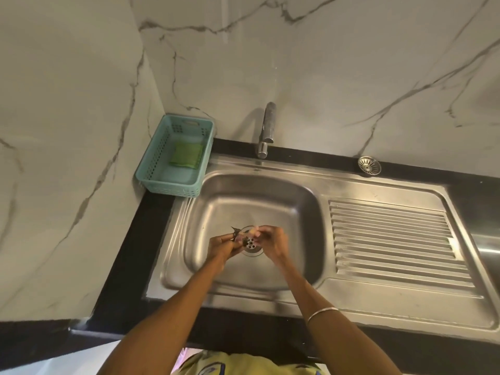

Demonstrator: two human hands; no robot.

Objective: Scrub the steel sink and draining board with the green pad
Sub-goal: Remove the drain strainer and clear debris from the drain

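Spanning the black surface (151, 228), the steel sink (270, 269) has its bowl on the left and the ribbed draining board (392, 239) running out to the right. Behind the bowl's left corner a teal basket (151, 163) holds the green pad (186, 155), lying flat, near square. Over the drain (251, 246), the left hand (223, 246) has its grip pinched on a small dark scrap (236, 230); the right hand (273, 243) curls beside it, grip unclear. No writing is readable.
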